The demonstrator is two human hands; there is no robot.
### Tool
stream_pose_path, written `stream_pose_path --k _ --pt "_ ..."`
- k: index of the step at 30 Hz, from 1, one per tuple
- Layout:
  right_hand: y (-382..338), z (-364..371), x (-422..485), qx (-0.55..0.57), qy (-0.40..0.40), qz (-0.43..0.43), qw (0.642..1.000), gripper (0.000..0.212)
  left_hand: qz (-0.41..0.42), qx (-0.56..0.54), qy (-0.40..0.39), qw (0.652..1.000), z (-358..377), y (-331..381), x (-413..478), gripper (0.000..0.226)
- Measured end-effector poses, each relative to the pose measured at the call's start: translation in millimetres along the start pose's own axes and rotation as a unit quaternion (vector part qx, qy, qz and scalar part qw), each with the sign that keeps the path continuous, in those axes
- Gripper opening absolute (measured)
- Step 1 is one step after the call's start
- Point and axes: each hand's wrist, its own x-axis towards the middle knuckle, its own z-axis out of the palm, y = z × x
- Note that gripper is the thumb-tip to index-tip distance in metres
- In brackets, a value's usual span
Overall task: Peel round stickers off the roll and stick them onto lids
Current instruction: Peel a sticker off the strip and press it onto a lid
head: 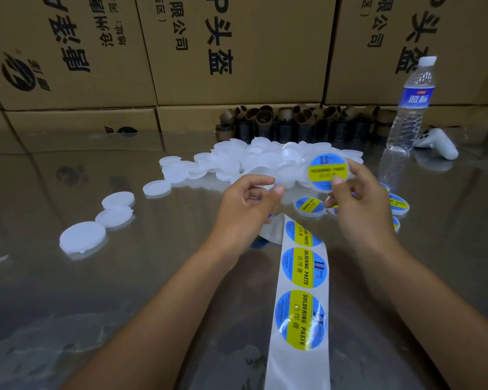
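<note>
**Labelled lid held up over a strip of round stickers**

The person's right hand (pixel 358 204) pinches a white plastic lid (pixel 326 171) by its rim, thumb on the near edge and fingertips on the far edge. The grip is clamped on the lid, which is lifted above the middle of the table (pixel 124 277). A blue and yellow sticker already covers the lid's face, which tilts towards the camera.

The left hand (pixel 245 209) curls over the far end of the sticker strip (pixel 300 291), thumb and fingers together on it. What exactly it pinches is partly hidden.

The strip lies flat, its long axis running from the near edge of the table towards the centre, with three stickers showing in a row.

The lid looks light, thin and fairly stiff, so the rim suits a hold best. The stickers look flimsy and glossy, likely to curl or stick to themselves, and are best lifted by one edge.

Plain lids (pixel 254 160) are heaped towards the far edge, and finished lids (pixel 309 206) lie under and right of the right hand.
</note>
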Motion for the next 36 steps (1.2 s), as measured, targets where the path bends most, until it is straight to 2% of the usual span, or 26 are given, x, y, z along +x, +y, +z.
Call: stream_pose_path --k 3,7,10,12,15,17,19,22,24,26,27,29,31,33,35,36 --pt "9 -10 11 0.003 0.078 0.054 0.996 0.031 -0.061 0.042 -0.015 0.997 -4 5 -1 0.015" --pt "20 -19 22 0.038 0.144 0.139 0.979 0.03 -0.158 0.079 -0.143 0.974 -7 7 -8 0.03" --pt "24 -22 24 0.064 0.167 0.164 0.97 0.028 -0.166 0.096 -0.217 0.957 -8 4 -12 0.031" --pt "24 -24 24 0.099 0.181 0.186 0.961 0.03 -0.149 0.068 -0.236 0.958 -8 1 -11 0.03" --pt "23 -26 24 0.175 0.193 0.234 0.937 0.037 -0.131 0.006 -0.205 0.97 -9 -1 -8 0.029" --pt "22 -27 24 0.18 0.192 0.245 0.933 0.039 -0.113 -0.012 -0.172 0.978 -9 -2 -6 0.028" --pt "23 -27 26 0.149 0.197 0.238 0.939 0.036 -0.087 -0.009 -0.136 0.987 -9 -4 -2 0.028" --pt "23 -25 26 0.015 0.209 0.195 0.958 0.026 -0.064 -0.014 -0.085 0.994 -11 -6 2 0.028" --pt "19 -22 20 -0.026 0.148 0.141 0.979 0.014 -0.056 -0.021 -0.059 0.996 -11 -7 4 0.028" --pt "10 -14 8 -0.025 0.009 0.116 0.993 0.027 -0.05 -0.025 -0.04 0.998 -11 -8 6 0.029" --pt "4 -10 2 -0.015 -0.075 0.128 0.989 0.036 -0.046 -0.025 -0.033 0.998 -11 -8 6 0.029" --pt "-3 -5 -7 -0.011 -0.234 0.159 0.959 0.051 -0.039 -0.029 -0.023 0.999 -10 -9 7 0.03" --pt "-4 -5 -13 -0.029 -0.335 0.151 0.93 0.055 -0.033 -0.037 -0.02 0.999 -9 -9 7 0.03" --pt "-5 -5 -15 -0.026 -0.366 0.137 0.92 0.033 -0.032 -0.039 -0.016 0.999 -8 -10 8 0.03" --pt "-3 -5 -15 -0.017 -0.36 0.126 0.924 0.012 -0.033 -0.032 -0.014 0.999 -7 -10 8 0.029" --pt "-2 -4 -15 -0.014 -0.35 0.12 0.929 0.008 -0.033 -0.029 -0.014 0.999 -6 -9 7 0.028"
